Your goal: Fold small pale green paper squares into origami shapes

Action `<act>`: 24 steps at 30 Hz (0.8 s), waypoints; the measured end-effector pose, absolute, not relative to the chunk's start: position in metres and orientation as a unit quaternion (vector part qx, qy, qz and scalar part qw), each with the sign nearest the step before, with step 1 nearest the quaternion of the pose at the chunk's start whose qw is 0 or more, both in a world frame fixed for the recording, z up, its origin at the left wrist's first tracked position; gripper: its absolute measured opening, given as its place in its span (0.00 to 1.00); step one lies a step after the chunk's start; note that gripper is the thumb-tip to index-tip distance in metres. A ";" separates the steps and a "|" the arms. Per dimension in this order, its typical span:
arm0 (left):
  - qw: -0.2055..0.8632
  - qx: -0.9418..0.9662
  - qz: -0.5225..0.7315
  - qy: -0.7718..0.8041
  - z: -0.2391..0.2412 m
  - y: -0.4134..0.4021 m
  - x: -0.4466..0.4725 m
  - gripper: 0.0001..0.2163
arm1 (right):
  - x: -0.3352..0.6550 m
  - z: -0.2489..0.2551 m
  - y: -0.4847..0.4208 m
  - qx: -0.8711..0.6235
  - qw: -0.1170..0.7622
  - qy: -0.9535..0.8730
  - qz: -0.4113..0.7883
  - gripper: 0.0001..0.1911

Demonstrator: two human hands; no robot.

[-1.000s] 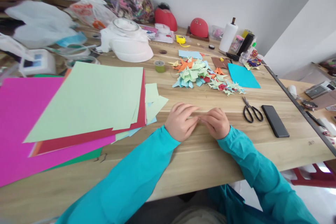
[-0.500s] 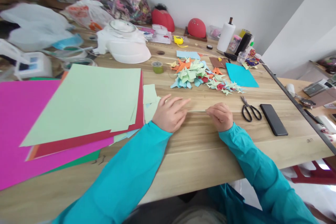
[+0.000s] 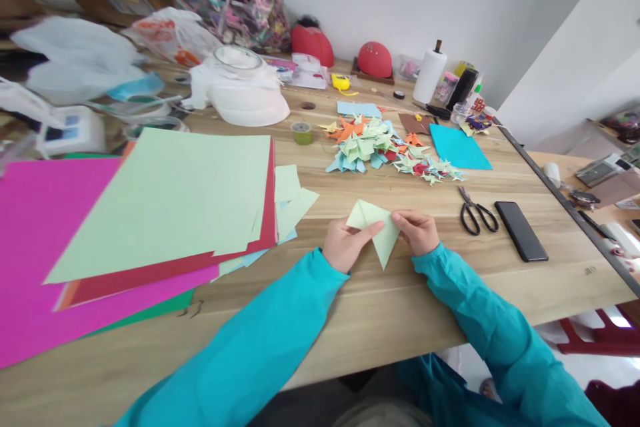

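A pale green folded paper point(image 3: 384, 243) is held up just above the wooden table, with creases showing and one corner pointing down toward me. My left hand point(image 3: 345, 244) grips its left side, thumb pressed flat on the front. At the right corner, my right hand point(image 3: 419, 232) pinches the same paper between thumb and fingers. Behind my hands lies a pile of folded paper stars and cranes point(image 3: 370, 140) in green, blue, orange and red. Black-handled scissors point(image 3: 470, 215) rest to the right of my right hand.
Large coloured sheets point(image 3: 170, 193) are stacked at the left, with small green paper pieces point(image 3: 295, 208) beside them. A phone point(image 3: 521, 231) lies right of the scissors. A turquoise sheet point(image 3: 460, 147), a tape roll point(image 3: 301, 133) and a white cap point(image 3: 247, 97) are farther back.
The paper was nearly edge-on between my hands; now its folded face shows. My left hand has moved right and down, from spread fingers to a grip on the paper.
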State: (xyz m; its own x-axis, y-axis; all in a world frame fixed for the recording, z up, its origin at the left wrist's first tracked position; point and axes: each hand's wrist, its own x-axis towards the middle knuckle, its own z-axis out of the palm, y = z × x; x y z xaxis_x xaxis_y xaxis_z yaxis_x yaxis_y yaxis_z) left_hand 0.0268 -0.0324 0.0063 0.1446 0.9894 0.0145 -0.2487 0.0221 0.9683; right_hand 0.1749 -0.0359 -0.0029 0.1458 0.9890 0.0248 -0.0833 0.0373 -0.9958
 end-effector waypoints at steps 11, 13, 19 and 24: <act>0.657 0.282 0.568 0.407 -0.002 -0.026 0.031 0.12 | 0.179 0.001 -0.038 -0.548 0.475 -0.596 0.345 0.17; 0.676 0.271 0.559 0.396 -0.002 -0.027 0.035 0.12 | 0.180 -0.001 -0.037 -0.560 0.472 -0.601 0.321 0.18; 0.737 0.256 0.496 0.380 0.000 -0.018 0.035 0.12 | 0.197 -0.008 -0.025 -0.609 0.508 -0.551 0.260 0.17; 0.758 0.267 0.464 0.372 0.002 -0.012 0.027 0.12 | 0.255 -0.019 -0.026 -0.682 0.545 -0.477 0.102 0.15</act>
